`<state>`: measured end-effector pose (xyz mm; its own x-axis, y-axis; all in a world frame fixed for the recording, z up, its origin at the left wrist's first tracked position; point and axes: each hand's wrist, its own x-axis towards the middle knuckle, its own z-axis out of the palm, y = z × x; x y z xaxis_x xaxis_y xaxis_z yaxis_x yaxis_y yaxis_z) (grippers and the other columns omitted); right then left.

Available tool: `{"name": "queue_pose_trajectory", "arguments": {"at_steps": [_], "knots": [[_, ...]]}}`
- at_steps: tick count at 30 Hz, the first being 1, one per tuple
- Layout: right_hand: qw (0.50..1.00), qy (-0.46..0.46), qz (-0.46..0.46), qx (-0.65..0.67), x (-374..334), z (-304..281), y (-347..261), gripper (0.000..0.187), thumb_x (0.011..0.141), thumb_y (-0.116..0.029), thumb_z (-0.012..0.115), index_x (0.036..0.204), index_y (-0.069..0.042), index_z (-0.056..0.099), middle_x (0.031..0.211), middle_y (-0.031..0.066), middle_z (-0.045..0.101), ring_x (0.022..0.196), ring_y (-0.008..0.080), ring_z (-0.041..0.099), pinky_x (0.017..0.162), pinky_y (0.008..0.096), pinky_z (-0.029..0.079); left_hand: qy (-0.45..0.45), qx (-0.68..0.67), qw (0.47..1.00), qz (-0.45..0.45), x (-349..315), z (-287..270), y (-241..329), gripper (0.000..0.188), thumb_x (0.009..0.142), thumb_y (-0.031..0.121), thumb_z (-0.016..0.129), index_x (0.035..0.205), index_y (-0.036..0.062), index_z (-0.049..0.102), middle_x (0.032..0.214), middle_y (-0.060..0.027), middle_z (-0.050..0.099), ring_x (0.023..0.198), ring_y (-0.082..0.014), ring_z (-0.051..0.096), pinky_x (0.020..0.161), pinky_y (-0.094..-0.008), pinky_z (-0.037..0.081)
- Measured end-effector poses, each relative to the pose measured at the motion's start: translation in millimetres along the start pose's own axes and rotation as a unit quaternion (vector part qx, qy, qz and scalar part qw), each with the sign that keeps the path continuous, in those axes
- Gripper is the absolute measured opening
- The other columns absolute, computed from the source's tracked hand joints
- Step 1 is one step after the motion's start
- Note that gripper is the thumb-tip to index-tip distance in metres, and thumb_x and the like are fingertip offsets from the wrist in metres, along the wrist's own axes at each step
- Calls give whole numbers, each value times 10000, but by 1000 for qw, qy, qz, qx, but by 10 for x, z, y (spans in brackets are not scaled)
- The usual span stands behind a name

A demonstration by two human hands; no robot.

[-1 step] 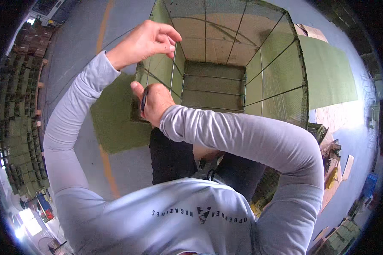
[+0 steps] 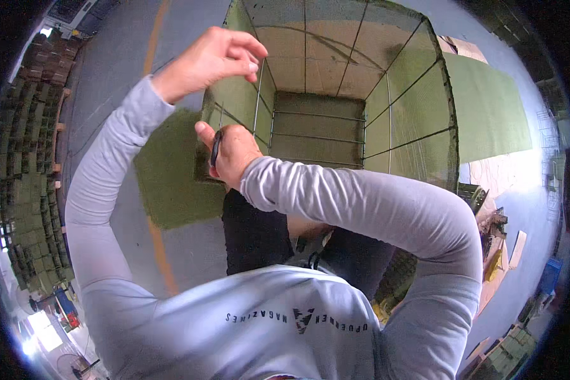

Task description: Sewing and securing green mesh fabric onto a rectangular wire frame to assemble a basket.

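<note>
— Left hand (image 2: 212, 60)?
— Raised above the near-left corner of the wire cage (image 2: 335, 95), fingers curled, thumb and fingertips pinched narrowly together at the top of a thin vertical wire (image 2: 258, 95).

— Right hand (image 2: 233, 152)?
— Lower down, just beside the same left wall of the cage, closed around a slim dark tool (image 2: 215, 147) — held upright, tip near the mesh. Hard to tell what kind of tool.

— Where's the cage?
— Straight ahead on the grey floor (image 2: 107, 76), open at the top, lined with green mesh panels on all 4 sides, dark wire bars crossing them.

— Around it?
— Flat green mesh sheet (image 2: 168, 177) on the floor under the left forearm, another sheet (image 2: 487, 107) lying to the right of the cage. Stacks of green crates (image 2: 19, 164) along the far left — well apart from both hands. Orange floor stripe (image 2: 159, 253) running past the left sleeve. Cardboard pieces (image 2: 506, 247) at the right edge.
</note>
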<state>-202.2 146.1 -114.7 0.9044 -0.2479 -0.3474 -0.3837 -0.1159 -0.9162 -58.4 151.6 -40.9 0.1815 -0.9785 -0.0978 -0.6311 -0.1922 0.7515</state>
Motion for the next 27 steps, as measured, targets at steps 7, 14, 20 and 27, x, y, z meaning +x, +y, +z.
{"name": "queue_pose_trajectory", "arguments": {"at_steps": [7, 14, 20, 27], "knots": [[987, -32, 17, 159, -324, -891, 158, 637, 899, -585, 502, 918, 48, 570, 642, 79, 583, 528, 161, 594, 490, 307, 479, 129, -123, 982, -61, -1032, -861, -178, 341, 866, 221, 639, 1115, -9, 609, 834, -50, 634, 793, -91, 598, 870, -295, 489], [993, 2, -117, -9, -1089, -1936, 188, 422, 912, -430, 582, 932, -11, 541, 687, 59, 582, 635, 123, 546, 561, 289, 437, 106, 544, 709, -436, -2289, -916, -1490, 341, 844, 259, 666, 1125, 68, 635, 1019, -113, 684, 962, -261, 637, 849, -388, 486], [911, 238, -203, -269, -1550, -2135, 370, 383, 795, -197, 735, 1035, 17, 527, 748, 138, 586, 683, 269, 591, 660, 342, 470, 276, 151, 932, -181, -726, -837, -1313, 390, 932, 347, 559, 1120, 17, 643, 1043, -95, 687, 930, -190, 638, 787, -322, 492], [899, 329, -167, -235, -1693, -2193, 666, 390, 791, -171, 733, 1071, 14, 535, 793, 139, 608, 746, 289, 620, 689, 347, 480, 381, 450, 807, 26, 1059, -623, -1301, 465, 866, 226, 608, 1261, 1, 510, 1164, -222, 599, 1087, -365, 583, 915, -427, 479]]}}
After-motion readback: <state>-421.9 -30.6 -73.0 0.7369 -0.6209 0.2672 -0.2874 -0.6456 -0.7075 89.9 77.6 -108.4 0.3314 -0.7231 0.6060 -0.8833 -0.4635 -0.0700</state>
